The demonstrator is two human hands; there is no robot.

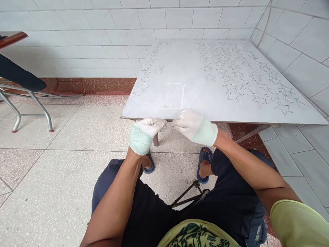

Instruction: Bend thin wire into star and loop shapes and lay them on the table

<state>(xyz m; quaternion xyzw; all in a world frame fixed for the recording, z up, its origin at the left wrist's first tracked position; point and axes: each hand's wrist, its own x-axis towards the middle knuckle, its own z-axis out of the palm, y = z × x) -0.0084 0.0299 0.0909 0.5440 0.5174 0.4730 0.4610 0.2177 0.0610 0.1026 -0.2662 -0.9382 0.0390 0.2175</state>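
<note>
Both my hands wear white gloves with pale green cuffs and meet just in front of the table's near edge. My left hand (151, 127) has its fingers curled in a pinch, its tips facing right. Close by, my right hand (189, 122) is pinched too, fingertips pointing left. Whatever lies between the fingers is too small or hidden to make out. On the white tabletop (154, 103) lie many thin wire stars (233, 95) at the right. Looped wire shapes (144, 87) form a line along the left side, with another looped piece (159, 69) beside them.
White tiled walls (180, 19) stand behind and to the right of the table. A metal-legged stool (47, 116) is at the left, with a person's dark-clothed leg (20, 73) over it. Dark folding stool legs (187, 195) show between my knees.
</note>
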